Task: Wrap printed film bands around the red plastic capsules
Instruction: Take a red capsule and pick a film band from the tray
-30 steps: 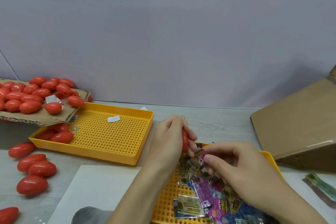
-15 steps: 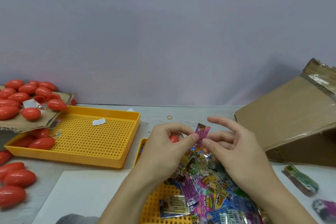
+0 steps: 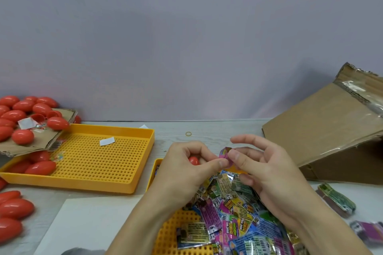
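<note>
Nearest me, a heap of printed film bands (image 3: 234, 221) fills the yellow tray (image 3: 178, 240) under my wrists. A second ago my right hand was down in that heap, picking; now both hands have come up clear of it and meet just above its far edge.

My left hand (image 3: 184, 174) curls round a red capsule (image 3: 193, 160) — only its tip shows between my fingers (image 3: 219, 164), and my thumb reaches out to the band. My right hand (image 3: 267, 174) pinches one pink band (image 3: 225, 154) between thumb and a fingertip, the other fingers spread loosely. Half a second ago the band stood flat and upright; now it looks bowed into a small loop, just beside the capsule but not yet around it. I judge that the choosing is over and the sleeving is about to begin: the loop needs opening wide enough to slip over the capsule's end.

To the left lies a second, perforated yellow tray (image 3: 107, 163) holding a few plain capsules (image 3: 40, 167), with more loose on the desk (image 3: 209, 130) and piled on cardboard (image 3: 31, 145) beyond. Far right, a tilted cardboard box (image 3: 323, 134).
</note>
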A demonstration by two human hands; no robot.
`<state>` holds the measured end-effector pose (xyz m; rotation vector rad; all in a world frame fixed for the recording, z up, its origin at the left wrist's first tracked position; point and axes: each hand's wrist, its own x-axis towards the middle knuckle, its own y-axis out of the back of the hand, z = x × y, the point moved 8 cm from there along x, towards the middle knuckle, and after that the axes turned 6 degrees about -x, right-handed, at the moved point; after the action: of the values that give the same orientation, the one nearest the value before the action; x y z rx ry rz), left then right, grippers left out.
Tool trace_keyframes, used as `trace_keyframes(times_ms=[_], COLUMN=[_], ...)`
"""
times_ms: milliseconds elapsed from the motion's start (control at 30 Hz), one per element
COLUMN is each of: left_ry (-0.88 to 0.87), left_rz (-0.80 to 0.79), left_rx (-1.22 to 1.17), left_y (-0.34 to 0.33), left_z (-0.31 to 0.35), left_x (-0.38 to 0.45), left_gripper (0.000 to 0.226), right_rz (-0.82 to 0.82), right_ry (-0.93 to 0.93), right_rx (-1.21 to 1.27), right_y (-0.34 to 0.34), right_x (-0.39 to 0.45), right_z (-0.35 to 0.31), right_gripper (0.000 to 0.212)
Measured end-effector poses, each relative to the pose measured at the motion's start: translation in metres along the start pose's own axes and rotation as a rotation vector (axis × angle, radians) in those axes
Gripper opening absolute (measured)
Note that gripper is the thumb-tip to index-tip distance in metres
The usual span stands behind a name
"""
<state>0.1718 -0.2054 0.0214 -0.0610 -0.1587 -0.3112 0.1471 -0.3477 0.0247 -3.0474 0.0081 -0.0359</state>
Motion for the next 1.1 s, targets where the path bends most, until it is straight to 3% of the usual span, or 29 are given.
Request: trace_keyframes(times_ms=[133, 267, 367, 500, 633, 800, 933, 1100], left_ry=[0.025, 0.01, -0.068, -0.169, -0.195, -0.166, -0.21, -0.208], left_rz=[0.032, 0.116, 0.17, 0.131, 0.124, 0.209, 0.184, 0.16], left_rx=[-0.13, -0.178, -0.014, 0.194, 0.356, 0.224, 0.265, 0.334], left_y=[0.003, 0.011, 0.015, 0.006, -0.003, 0.007, 0.0, -0.002], left_z=[0.0, 0.002, 0.007, 0.014, 0.016, 0.016, 0.018, 0.016], left_x=[-0.001, -0.002, -0.002, -0.003, -0.005, -0.004, -0.005, -0.004], left_gripper=[0.025, 0.019, 0.022, 0.025, 0.015, 0.011, 0.016, 0.02], right_rz=[-0.025, -0.039, -0.033, 0.022, -0.054, -0.117, 0.001, -0.018], right_ry=[0.031, 0.064, 0.071, 0.073, 0.075, 0.076, 0.026, -0.013], right_rx=[0.069, -0.098, -0.147, 0.019, 0.02, -0.117, -0.144, -0.186], right_y=[0.0, 0.0, -0.001, 0.005, 0.0, -0.01, -0.001, -0.001], right_x=[0.001, -0.001, -0.001, 0.0, -0.002, -0.001, 0.003, 0.003], right_z=[-0.003, -0.007, -0.006, -0.007, -0.009, -0.005, 0.004, 0.008], right_gripper=[0.048, 0.037, 0.04, 0.043, 0.04, 0.027, 0.037, 0.045])
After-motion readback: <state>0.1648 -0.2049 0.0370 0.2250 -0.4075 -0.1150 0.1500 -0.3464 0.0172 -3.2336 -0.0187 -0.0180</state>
